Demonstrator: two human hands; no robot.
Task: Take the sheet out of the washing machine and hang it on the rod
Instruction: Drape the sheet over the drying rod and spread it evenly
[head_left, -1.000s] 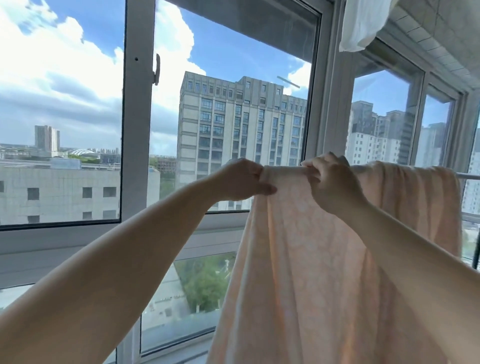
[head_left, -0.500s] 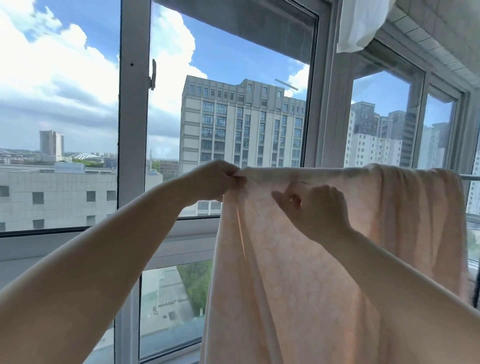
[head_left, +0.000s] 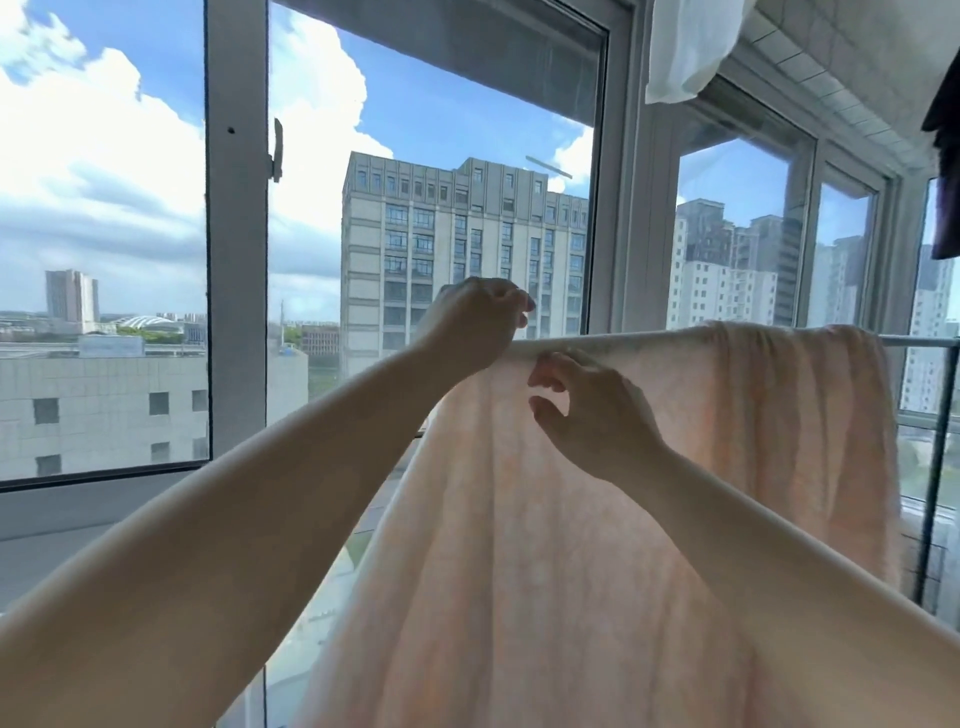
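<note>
A: One sheet (head_left: 571, 519), draped over the rod (head_left: 919, 341).
B: Hands?
A: Left hand (head_left: 475, 325) curled at its upper left edge (grip hidden); right hand (head_left: 592, 410) loose, fingers apart, holding nothing.
B: Advice?
A: Spread leftward evenly, smoothing bunched folds.

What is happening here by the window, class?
A person is hanging a peach sheet over a rod in front of the windows. The sheet is draped over the rod and hangs down. The left hand is at the sheet's top edge on the rod, its grip hidden. The right hand, fingers loosely spread, is in front of the cloth just below the rod. A white cloth hangs above.
</note>
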